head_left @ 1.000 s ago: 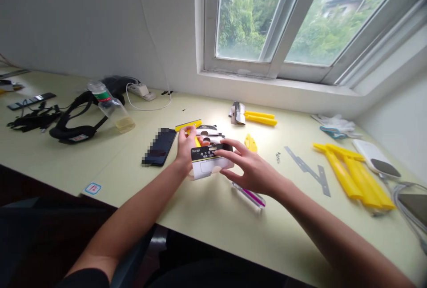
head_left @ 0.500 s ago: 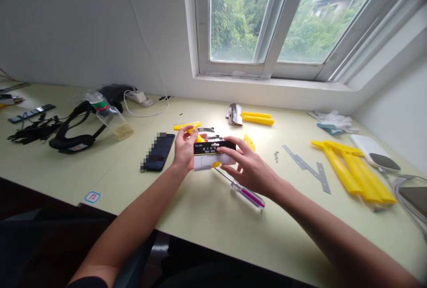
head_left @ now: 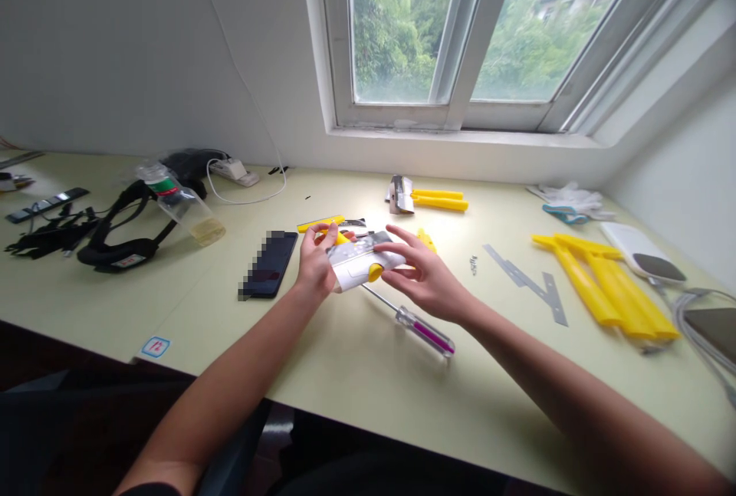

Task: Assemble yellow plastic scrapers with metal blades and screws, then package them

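Between my two hands is a cardboard package [head_left: 353, 274], black-printed and white, tilted above the table. My left hand [head_left: 316, 262] grips its left end. My right hand [head_left: 428, 274] has its fingers around the right end. A rounded yellow end [head_left: 375, 273] shows at the package's lower front. Behind my left hand is a yellow scraper [head_left: 322, 223] with a thin blade edge; my fingers and the package hide part of its handle, and I cannot tell whether it joins the yellow end. Just below lies a screwdriver [head_left: 425, 333] with a clear and purple handle, its tip hidden.
A phone [head_left: 269, 264] lies left of my hands, with a tilted bottle [head_left: 189, 212] and black headgear [head_left: 123, 235] beyond. Packaged yellow-handled tools [head_left: 440, 199] lie at the back. Rightward are small screws [head_left: 473, 265], metal blades [head_left: 526, 281], yellow handles [head_left: 603, 289] and gloves [head_left: 572, 205].
The package has tipped back, so its black printed face now lies flatter and more of the white front shows. Both hands keep hold of it. The view has shifted slightly.
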### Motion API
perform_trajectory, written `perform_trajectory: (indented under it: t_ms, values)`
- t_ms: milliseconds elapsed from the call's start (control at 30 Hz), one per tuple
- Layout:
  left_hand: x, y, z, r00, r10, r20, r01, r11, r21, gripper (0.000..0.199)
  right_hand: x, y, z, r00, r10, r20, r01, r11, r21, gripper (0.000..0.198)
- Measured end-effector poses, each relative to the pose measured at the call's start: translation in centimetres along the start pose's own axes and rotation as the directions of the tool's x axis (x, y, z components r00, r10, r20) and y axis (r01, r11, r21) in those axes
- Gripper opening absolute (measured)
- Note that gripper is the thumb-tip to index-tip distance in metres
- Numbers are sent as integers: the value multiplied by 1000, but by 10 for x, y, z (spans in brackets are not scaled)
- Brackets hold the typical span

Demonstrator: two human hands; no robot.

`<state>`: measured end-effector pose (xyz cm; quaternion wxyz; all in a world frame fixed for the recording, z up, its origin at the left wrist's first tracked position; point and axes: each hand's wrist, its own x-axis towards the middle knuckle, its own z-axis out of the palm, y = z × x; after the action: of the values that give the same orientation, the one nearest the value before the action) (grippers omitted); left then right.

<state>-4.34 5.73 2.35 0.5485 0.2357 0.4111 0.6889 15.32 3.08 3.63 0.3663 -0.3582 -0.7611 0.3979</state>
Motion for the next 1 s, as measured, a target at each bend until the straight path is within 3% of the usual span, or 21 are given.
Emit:
perform_trajectory:
  t_ms: [133,233,333,433,667,833,1000]
  values:
    - [-5,-2,2,997,53,55,-53,999,10,46,3,5,6,987,149,-57,-127,950,284,30]
    - [-8,-5,3,985,149,83,-152,988,26,45,3,7,13,957,278,-78,-212,860,464,45]
    - [-10,-6,3,961,254,112,-258,966,25,39,2,4,14,926,368,81,-350,761,546,52]
    - [-11,-7,3,941,309,137,-313,950,9,37,2,0,8,903,349,249,-429,724,541,48]
    - [-20,-4,6,902,377,212,-392,919,35,36,4,4,-5,856,297,423,-502,668,549,52]
    - [-21,2,5,903,338,266,-358,933,30,38,3,10,1,924,239,299,-373,738,562,43]
    - [-17,4,4,910,322,262,-347,936,55,34,0,8,9,942,285,177,-330,692,642,41]
